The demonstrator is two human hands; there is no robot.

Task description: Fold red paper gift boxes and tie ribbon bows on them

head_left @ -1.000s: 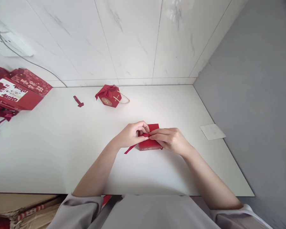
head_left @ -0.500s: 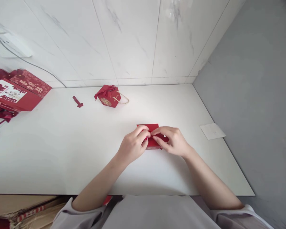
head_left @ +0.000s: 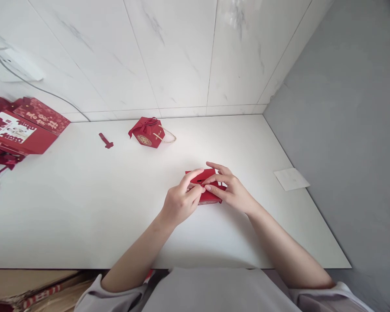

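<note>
Red gift box (head_left: 208, 196) sits on the white worktop (head_left: 117, 212), right of its middle, between the near and far edges, with both hands over its top. The left hand (head_left: 181, 201) comes in from the box's left and covers its near left corner; its index finger arches up while the other fingertips close in a narrow pinch on a red ribbon (head_left: 223, 188) above the box. The right hand (head_left: 233, 190) reaches in from the right, thumb and index finger narrowed on the same ribbon, the other fingers lifted and spread. The two sets of fingertips meet over the middle of the lid and hide the ribbon's centre. Near the far edge, left of the hands and well apart from them, a second red box (head_left: 149, 135) bears a bow and a twisted cord handle (head_left: 169, 134). Farther left lies a small dark red strip (head_left: 105, 141); a large printed red box (head_left: 47, 143) occupies the far left corner. A white card (head_left: 291, 179) overlaps the right edge.
</note>
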